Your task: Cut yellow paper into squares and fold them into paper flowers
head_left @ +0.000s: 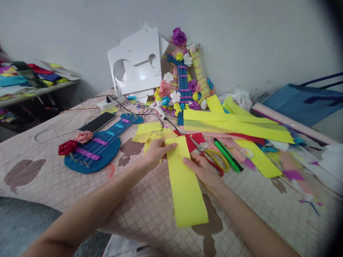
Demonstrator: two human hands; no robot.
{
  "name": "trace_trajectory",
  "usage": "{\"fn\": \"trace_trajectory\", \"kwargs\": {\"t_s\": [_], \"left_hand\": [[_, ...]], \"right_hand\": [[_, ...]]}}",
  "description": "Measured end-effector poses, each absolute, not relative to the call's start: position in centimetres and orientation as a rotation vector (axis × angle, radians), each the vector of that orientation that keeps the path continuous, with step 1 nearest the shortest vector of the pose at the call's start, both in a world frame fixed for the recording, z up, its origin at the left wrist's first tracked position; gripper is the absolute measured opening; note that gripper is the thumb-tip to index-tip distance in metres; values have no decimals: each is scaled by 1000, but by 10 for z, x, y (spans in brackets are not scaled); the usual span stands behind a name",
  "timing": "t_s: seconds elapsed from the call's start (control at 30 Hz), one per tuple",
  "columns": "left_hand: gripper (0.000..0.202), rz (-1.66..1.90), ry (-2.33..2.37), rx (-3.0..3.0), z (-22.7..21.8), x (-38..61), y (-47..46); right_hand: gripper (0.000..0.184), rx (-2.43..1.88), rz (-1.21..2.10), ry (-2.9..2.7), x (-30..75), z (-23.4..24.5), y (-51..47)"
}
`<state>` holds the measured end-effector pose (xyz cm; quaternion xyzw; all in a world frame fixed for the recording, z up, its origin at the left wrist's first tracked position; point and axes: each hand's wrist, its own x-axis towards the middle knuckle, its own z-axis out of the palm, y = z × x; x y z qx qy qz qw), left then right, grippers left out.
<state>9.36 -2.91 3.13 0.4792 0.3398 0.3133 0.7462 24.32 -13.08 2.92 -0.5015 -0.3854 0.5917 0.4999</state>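
A long strip of yellow crepe paper (186, 192) hangs down toward me over the patterned tablecloth. My left hand (158, 151) pinches its upper left edge, thumb on top. On the right edge, a little lower, my right hand (202, 167) has its thumb on the paper and its fingers behind. Beyond my left hand lie several cut yellow paper pieces (147, 131). Scissors (211, 157) with red and yellow handles rest just past my right hand, beside a green and black box cutter (227, 155).
A blue paper guitar (107, 146) with roses lies left, near a black phone (97, 122). Behind stand a hot glue gun (160, 110), a power strip (111, 103), flower-covered guitars (183, 78) and white foam board (139, 64). Yellow paper strips (235, 126) and scraps cover the right side.
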Motion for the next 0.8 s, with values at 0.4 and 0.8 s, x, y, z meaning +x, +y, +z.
{"fn": "trace_trajectory", "kwargs": {"t_s": [0.4, 0.8], "left_hand": [[52, 721, 773, 1112, 32, 93, -29], [44, 754, 794, 1205, 31, 93, -29]], "right_hand": [[30, -1240, 1447, -903, 243, 24, -131], [31, -1219, 1477, -914, 242, 24, -131]]}}
